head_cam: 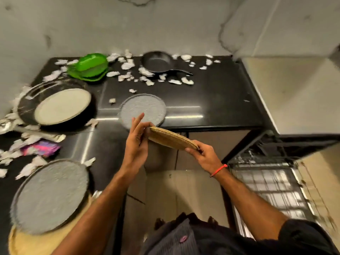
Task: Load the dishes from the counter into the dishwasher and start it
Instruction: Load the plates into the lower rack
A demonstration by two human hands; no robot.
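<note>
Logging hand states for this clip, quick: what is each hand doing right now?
Left hand: fingers straight, steadying the near end of the tan plate, not gripping.
Right hand: pinches the plate's other edge.

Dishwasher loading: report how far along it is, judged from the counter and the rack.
Done: nothing certain; the open dishwasher rack is too blurred to show dishes. In hand: both hands hold a tan plate, right hand in a grip on its edge, left hand at the other. Left: two grey plates, a cream plate, green dishes, a small pan, then starting.
</note>
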